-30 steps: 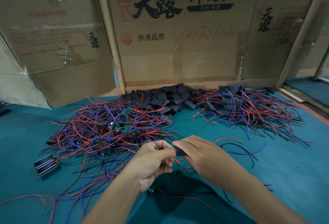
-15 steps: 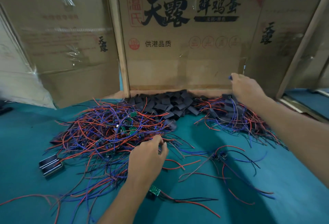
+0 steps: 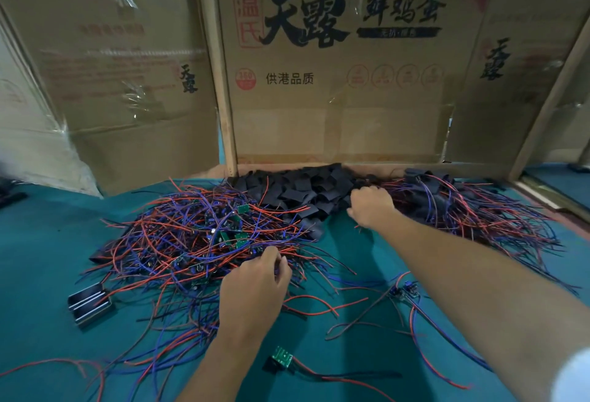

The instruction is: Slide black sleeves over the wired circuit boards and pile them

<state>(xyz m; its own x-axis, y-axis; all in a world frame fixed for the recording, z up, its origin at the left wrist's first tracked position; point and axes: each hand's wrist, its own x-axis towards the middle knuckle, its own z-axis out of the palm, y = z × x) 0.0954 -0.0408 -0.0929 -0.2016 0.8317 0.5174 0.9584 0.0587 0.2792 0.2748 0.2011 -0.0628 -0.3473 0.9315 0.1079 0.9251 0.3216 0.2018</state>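
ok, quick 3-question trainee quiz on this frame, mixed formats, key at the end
1. True or false: the right hand reaches to the pile of black sleeves at the back of the table.
2. Multiple choice: the left hand is at the near edge of
A. the tangle of unsleeved wired boards
B. the finished pile on the right
C. the cardboard wall
3. Fill in: the lone green circuit board lies on the teal table, near the person's ____ forearm.

Key: 1 true; 2 A; 3 left
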